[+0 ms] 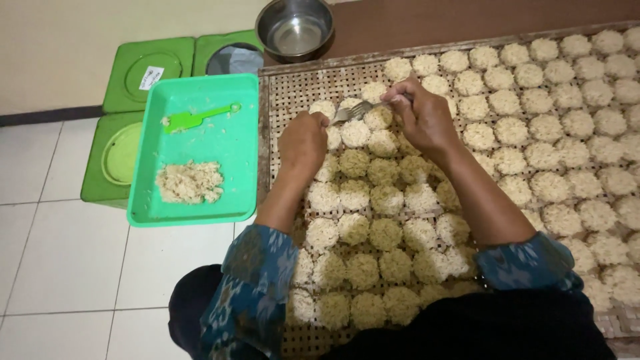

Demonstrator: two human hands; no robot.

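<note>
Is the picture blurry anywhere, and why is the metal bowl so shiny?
Head view: mostly sharp, with even, soft indoor light and only faint shadows. The metal bowl shows pale glare inside from the light. The fork in the right hand looks slightly smeared, as does the left hand. The woven tray bends a little near the picture's edges.

One camera only, worn on the person's head, looks steeply down and slightly forward over the woven tray (280, 100). It sits close: the tray fills the right and middle of the view and runs off the right and bottom edges. The person's sleeves and lap crowd the bottom edge, just under the lens. Left of the tray the view takes in a green bin (200, 207) and tiled floor (60, 253); beyond the tray's far edge, a steel bowl (295, 30) and the wall's foot.
</note>
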